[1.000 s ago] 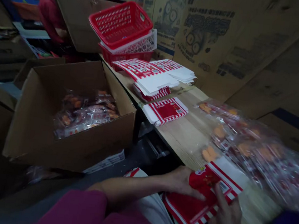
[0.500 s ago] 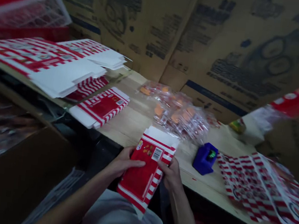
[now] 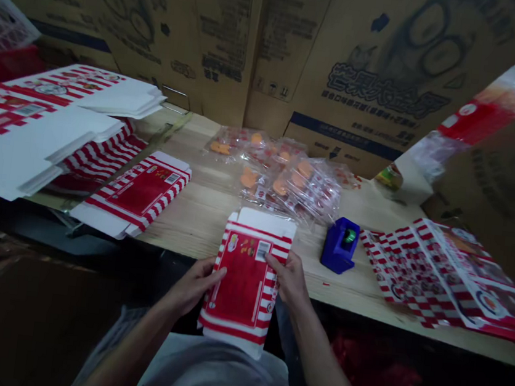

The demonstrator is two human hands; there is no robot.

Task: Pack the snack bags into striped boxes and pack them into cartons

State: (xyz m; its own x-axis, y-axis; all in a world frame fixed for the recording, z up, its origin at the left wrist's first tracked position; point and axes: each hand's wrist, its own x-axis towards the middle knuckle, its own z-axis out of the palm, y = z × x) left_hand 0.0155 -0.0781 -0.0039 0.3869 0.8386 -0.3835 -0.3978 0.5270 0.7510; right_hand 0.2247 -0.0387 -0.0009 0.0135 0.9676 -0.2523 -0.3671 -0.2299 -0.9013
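Note:
Between my two hands is a folding carton (image 3: 240,284), red with red-and-white stripes, its white end flaps pointing away from me. My left hand (image 3: 196,282) grips its left edge, thumb on the printed face. The right edge is in my right hand (image 3: 292,279), thumb near the barcode; the fingers of both hands are partly hidden behind the carton. Beyond it on the table lie clear packets with orange pieces (image 3: 287,178). A similar striped carton (image 3: 139,192) lies flat to the left.
Stacked unfolded carton sheets (image 3: 55,126) cover the table's left end. A blue tape dispenser (image 3: 339,246) stands right of my hands, beside striped printed packaging (image 3: 447,276). Large cardboard boxes (image 3: 272,64) wall off the back. A dark open box (image 3: 39,317) is at lower left.
My view has swung to the right. The carton in my hands has turned more upright and square to me, and my left thumb has shifted toward its left edge.

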